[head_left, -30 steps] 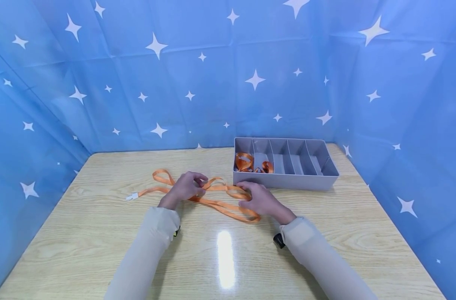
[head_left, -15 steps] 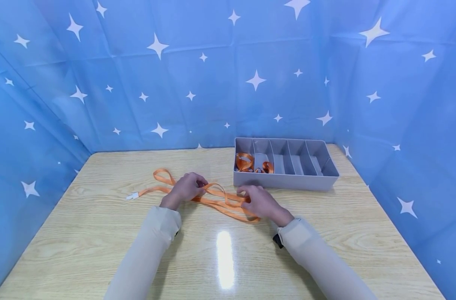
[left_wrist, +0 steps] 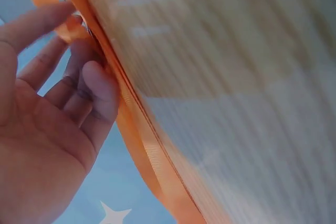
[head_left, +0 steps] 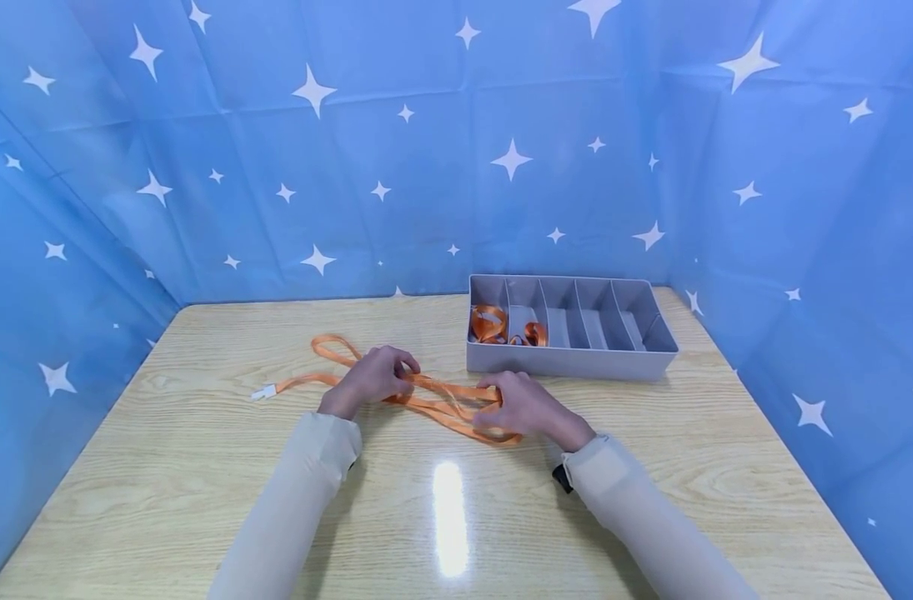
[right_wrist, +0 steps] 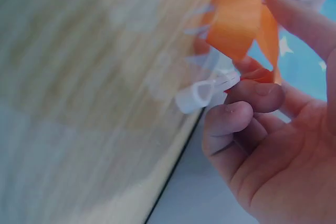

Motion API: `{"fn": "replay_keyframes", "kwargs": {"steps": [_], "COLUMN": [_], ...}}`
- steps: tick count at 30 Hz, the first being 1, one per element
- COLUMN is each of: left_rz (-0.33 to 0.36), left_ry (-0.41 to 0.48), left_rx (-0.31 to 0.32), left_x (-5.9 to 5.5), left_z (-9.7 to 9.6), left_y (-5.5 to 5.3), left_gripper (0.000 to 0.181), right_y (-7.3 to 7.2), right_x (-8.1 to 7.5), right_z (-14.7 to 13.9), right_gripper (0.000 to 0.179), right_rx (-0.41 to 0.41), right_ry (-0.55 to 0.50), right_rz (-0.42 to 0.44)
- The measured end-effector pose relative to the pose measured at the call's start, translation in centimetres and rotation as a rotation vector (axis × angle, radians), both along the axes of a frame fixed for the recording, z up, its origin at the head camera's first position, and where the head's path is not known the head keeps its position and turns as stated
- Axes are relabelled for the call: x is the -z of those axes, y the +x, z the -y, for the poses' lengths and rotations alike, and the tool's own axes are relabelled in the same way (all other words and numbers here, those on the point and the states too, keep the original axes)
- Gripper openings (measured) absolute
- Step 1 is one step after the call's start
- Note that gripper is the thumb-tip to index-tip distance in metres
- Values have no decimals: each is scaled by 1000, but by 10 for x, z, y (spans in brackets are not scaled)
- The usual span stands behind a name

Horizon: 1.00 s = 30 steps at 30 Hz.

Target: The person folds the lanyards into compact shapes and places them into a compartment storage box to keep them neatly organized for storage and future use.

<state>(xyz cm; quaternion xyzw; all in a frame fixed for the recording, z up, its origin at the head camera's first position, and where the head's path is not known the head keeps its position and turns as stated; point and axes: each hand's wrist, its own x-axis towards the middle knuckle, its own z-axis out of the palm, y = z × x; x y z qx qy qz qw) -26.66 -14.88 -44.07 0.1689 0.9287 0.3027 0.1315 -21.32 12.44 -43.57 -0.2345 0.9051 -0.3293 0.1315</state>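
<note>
Pale wood-grain tabletop (head_left: 163,500) spreads beneath your sleeved forearms (head_left: 287,508), which slant inward as they reach forward. Your left hand (head_left: 373,377) at eleven o'clock and right hand (head_left: 529,407) at one both pinch the orange lanyard (head_left: 459,391) with bent fingers; it stretches between them at twelve, trailing left to a white clip (head_left: 264,392) between ten and eleven. Beyond, at one, a gray divided box (head_left: 572,363) holds orange coils (head_left: 489,327) before a starred blue curtain (head_left: 411,158).
</note>
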Motion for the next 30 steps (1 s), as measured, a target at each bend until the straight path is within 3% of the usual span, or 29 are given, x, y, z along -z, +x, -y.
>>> {"fn": "replay_keyframes", "kwargs": {"steps": [8,20,26,30], "left_rz": [-12,-143,-265,-279], "left_ry": [-2,-32,-18,62], "left_rx": [-19,12,-46,-117], "left_x": [0,0,0,-6], "left_z": [1,0,0,0], "left_y": [0,0,-2,-2], "left_gripper": [28,12,9,13], "right_y": [2,6,8,9], "right_x": [-5,-24,-28,-27], "right_z": [1,-3,-2,-4], "right_gripper": [36,22,16,12], "right_rx": [44,67,56,50], "right_ry": [-5,-127,-135,-146], "right_rz": [-13,-106,-146,-156]}}
